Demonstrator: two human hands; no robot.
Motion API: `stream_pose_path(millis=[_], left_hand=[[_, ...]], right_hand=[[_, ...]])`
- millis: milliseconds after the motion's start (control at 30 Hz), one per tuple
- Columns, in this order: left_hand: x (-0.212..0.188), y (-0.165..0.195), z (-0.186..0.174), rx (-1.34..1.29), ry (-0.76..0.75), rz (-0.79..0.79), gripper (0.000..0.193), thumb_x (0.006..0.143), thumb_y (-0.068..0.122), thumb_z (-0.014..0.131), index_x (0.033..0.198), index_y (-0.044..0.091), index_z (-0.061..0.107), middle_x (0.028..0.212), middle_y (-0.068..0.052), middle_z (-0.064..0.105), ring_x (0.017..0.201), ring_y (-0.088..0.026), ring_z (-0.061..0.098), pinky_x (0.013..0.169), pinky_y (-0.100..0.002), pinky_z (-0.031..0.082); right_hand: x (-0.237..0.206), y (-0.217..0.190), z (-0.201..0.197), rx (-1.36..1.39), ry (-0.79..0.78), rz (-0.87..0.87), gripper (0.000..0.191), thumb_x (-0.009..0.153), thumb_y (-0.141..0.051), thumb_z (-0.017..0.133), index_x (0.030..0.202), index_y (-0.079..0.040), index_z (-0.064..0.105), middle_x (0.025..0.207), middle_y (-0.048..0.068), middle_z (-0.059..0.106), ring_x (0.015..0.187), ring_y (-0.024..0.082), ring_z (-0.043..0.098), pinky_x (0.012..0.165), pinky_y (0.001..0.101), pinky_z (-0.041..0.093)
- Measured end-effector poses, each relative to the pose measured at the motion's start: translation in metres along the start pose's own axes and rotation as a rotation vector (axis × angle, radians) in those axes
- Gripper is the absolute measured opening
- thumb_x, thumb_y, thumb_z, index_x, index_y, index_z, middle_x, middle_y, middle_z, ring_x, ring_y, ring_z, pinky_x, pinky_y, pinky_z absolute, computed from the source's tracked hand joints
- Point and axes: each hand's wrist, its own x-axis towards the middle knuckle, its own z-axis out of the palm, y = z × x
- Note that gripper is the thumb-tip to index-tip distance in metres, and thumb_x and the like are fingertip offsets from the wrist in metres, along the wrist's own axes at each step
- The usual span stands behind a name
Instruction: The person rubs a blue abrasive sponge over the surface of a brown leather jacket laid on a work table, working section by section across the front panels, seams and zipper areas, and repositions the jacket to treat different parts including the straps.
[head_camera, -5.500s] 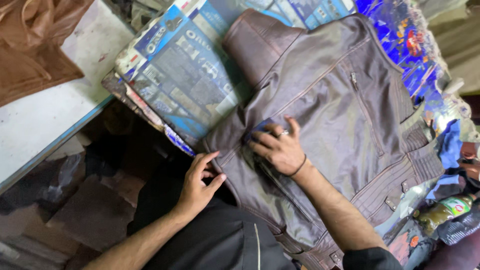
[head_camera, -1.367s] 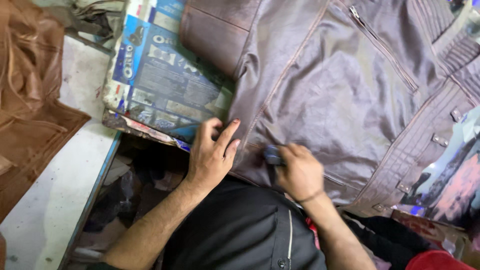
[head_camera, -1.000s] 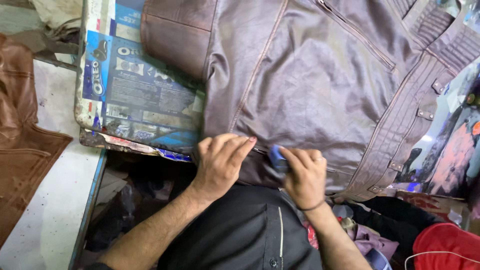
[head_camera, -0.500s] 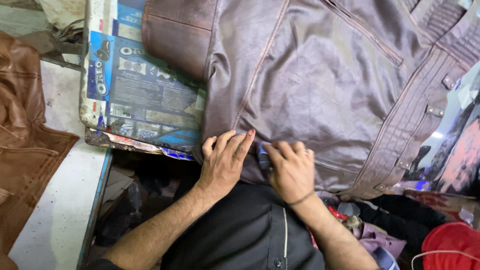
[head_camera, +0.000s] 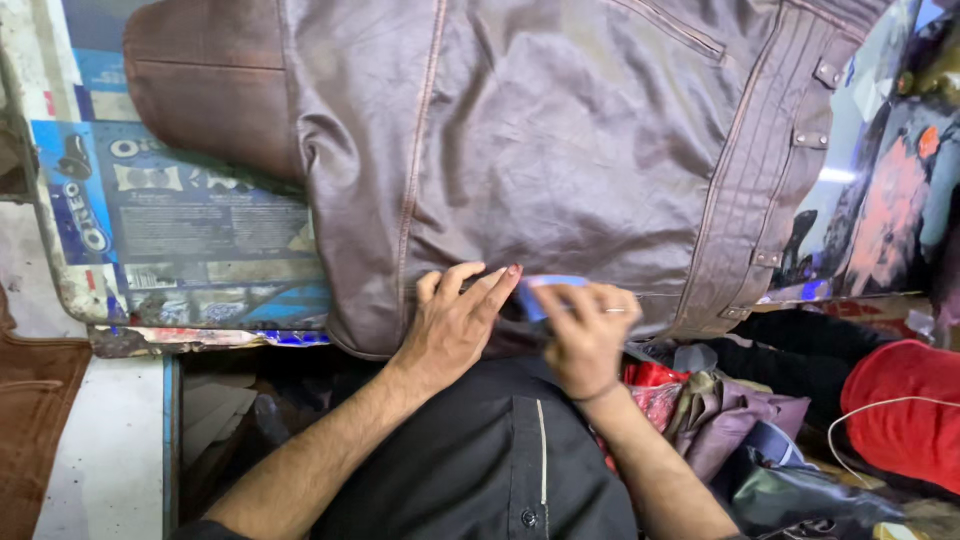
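Note:
A dark brown leather jacket (head_camera: 560, 160) lies spread over a work surface covered with printed blue cardboard (head_camera: 190, 235). My left hand (head_camera: 455, 325) lies flat on the jacket's near edge, fingers pointing right. My right hand (head_camera: 585, 335) is closed around a small blue object (head_camera: 540, 292) pressed against that same edge, right beside my left fingertips. What the blue object is cannot be told. A ring and a wrist band show on my right hand.
A lighter brown leather piece (head_camera: 35, 420) lies on the pale table at the lower left. A heap of clothes, red (head_camera: 900, 410) and purple (head_camera: 730, 420), sits at the lower right. Colourful printed sheets (head_camera: 890, 180) cover the right side.
The view has moved in closer on the jacket's near edge. My two hands have come together there, the right hand carrying the blue object down from the middle of the jacket.

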Motion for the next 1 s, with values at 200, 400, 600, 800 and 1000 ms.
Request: stream_pose_path(millis=[200, 400, 600, 800, 1000], left_hand=[[0.001, -0.007, 0.005, -0.04, -0.047, -0.04, 0.08, 0.087, 0.008, 0.071, 0.158, 0.012, 0.034, 0.147, -0.007, 0.056, 0.129, -0.031, 0.051, 0.101, -0.054, 0.031], [0.02, 0.008, 0.013, 0.062, -0.019, -0.026, 0.076, 0.079, -0.002, 0.067, 0.152, 0.012, 0.048, 0.14, -0.005, 0.059, 0.13, -0.029, 0.051, 0.103, -0.052, 0.031], [0.083, 0.008, 0.029, 0.012, -0.032, 0.101, 0.057, 0.078, 0.002, 0.067, 0.135, 0.01, 0.066, 0.144, -0.012, 0.055, 0.14, -0.036, 0.043, 0.112, -0.055, 0.031], [0.194, 0.01, 0.085, 0.152, -0.196, 0.205, 0.054, 0.085, 0.037, 0.077, 0.135, 0.019, 0.067, 0.158, -0.017, 0.041, 0.148, -0.054, 0.02, 0.116, -0.076, 0.015], [0.244, -0.013, 0.13, 0.362, -0.357, 0.206, 0.074, 0.083, 0.064, 0.067, 0.148, 0.031, 0.056, 0.166, -0.013, 0.027, 0.149, -0.056, 0.005, 0.105, -0.088, 0.004]], right_hand=[[-0.01, 0.028, 0.0, -0.125, 0.017, 0.091, 0.045, 0.077, -0.009, 0.068, 0.117, -0.025, 0.078, 0.113, -0.003, 0.068, 0.11, 0.025, 0.056, 0.099, 0.0464, 0.031], [-0.03, 0.047, -0.002, -0.14, 0.051, 0.151, 0.044, 0.076, -0.009, 0.067, 0.115, -0.025, 0.079, 0.116, -0.004, 0.068, 0.111, 0.024, 0.056, 0.101, 0.0454, 0.031], [-0.042, 0.069, -0.003, -0.243, 0.025, 0.29, 0.041, 0.078, -0.011, 0.07, 0.112, -0.031, 0.079, 0.113, -0.008, 0.068, 0.113, 0.023, 0.057, 0.099, 0.0458, 0.03], [-0.057, 0.098, -0.013, -0.289, 0.0, 0.262, 0.047, 0.075, -0.006, 0.068, 0.112, -0.03, 0.08, 0.112, -0.008, 0.071, 0.113, 0.022, 0.058, 0.101, 0.0458, 0.032], [-0.07, 0.123, -0.019, -0.231, 0.067, 0.461, 0.042, 0.079, -0.007, 0.07, 0.113, -0.029, 0.079, 0.114, -0.006, 0.07, 0.112, 0.025, 0.057, 0.101, 0.0462, 0.033]])
